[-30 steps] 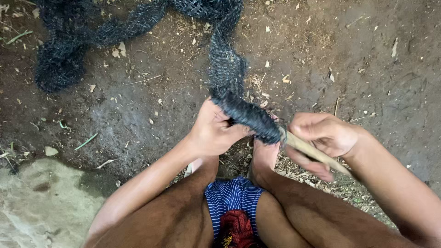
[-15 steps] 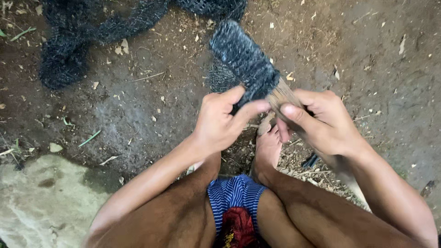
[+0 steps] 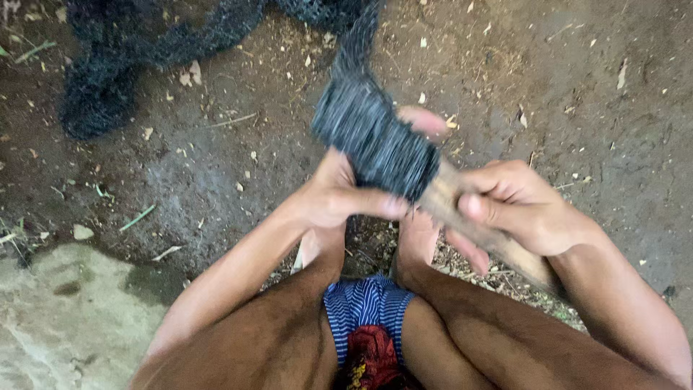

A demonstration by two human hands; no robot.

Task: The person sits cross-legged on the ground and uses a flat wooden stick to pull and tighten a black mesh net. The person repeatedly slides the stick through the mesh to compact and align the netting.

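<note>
Left hand (image 3: pixel 339 198) fingers pinch the black net (image 3: pixel 375 141) bunched flat around a wooden stick (image 3: pixel 484 231), thumb pressed along its near edge to keep the wraps tight. Right hand (image 3: pixel 523 206) fingers curl shut on the stick, steadying it above the feet (image 3: pixel 415 242). Loose net trails far-left over the dirt (image 3: pixel 592 108).

Motion blurred the dark netting bundle (image 3: pixel 375 141) wound on a wooden stick (image 3: pixel 491 235), hiding its mesh. The bundle covered most of the left hand (image 3: pixel 339 198); the right hand (image 3: pixel 523 206) concealed the stick's middle. The loose net heap (image 3: pixel 144 50) ran past the top edge.
</note>
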